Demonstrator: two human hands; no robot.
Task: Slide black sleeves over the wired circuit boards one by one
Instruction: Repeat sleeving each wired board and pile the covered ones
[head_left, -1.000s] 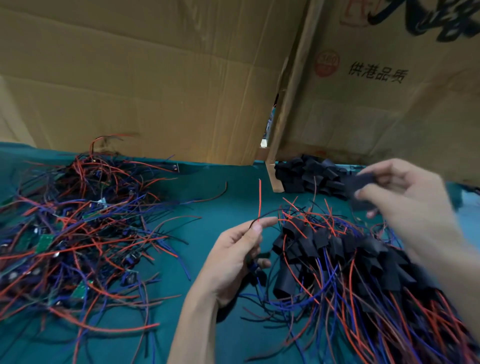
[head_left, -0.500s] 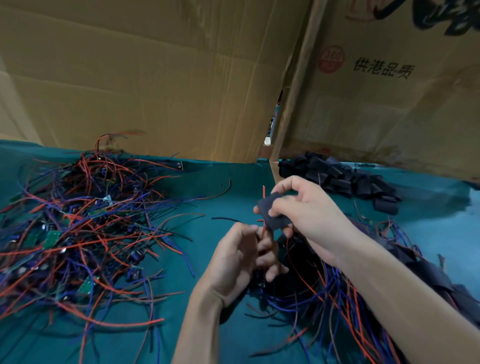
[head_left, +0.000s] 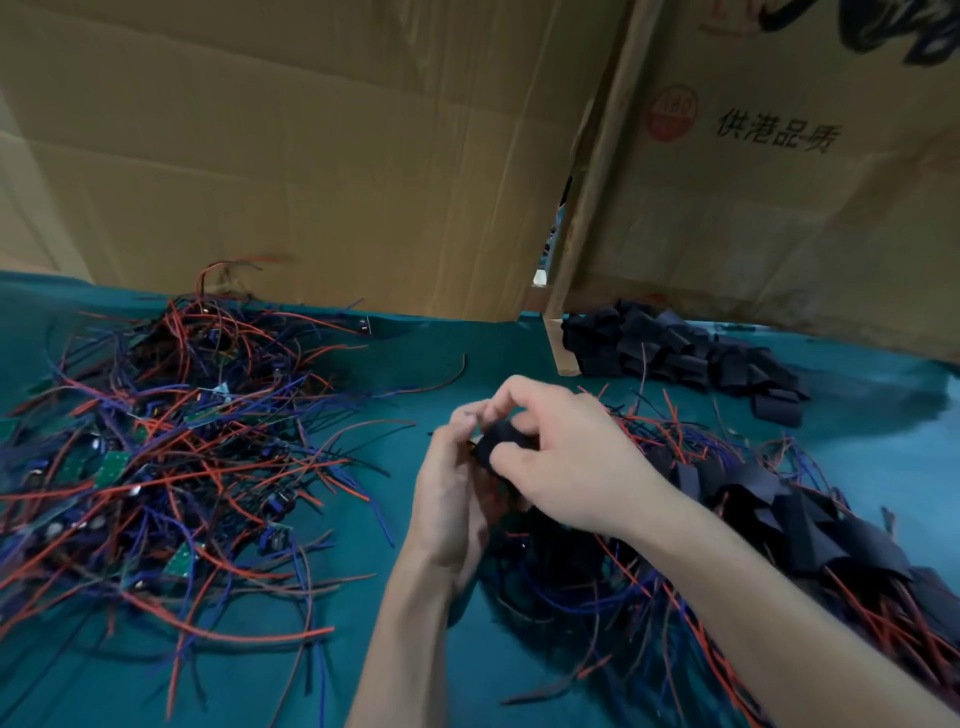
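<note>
Right hand: the right hand (head_left: 566, 457) pinches a short, soft black fabric-like sleeve (head_left: 501, 441) between thumb and curled fingers, above the bench, at centre.
Left hand: the left hand (head_left: 452, 499) meets it from the left, fingers curled inward against the sleeve's near end; its grip is clenched round something, probably a wired board, but the board itself is hidden behind the fingers.
Step in hand: by the look of it, feeding one board into the sleeve's mouth; how far in cannot be told.
Undone stock: a loose tangled heap of red, blue and black wires with small green circuit boards (head_left: 156, 457) lies on the left of the teal cloth-covered bench (head_left: 441, 649), well apart from the hands.
Sleeve supply: a pile of empty black sleeves (head_left: 675, 348) sits at the back right, against the tall brown cardboard wall (head_left: 311, 156).
Done stock: a heap of sleeved boards with trailing wires (head_left: 779, 509) lies under and beside the right forearm.
Handling: the sleeve looks light and limp and will likely collapse flat, so hold it by the rim to keep the mouth open. The board is stiff and small; hold it by its edges, not the thin wires, which may snag or strain at the joints.
</note>
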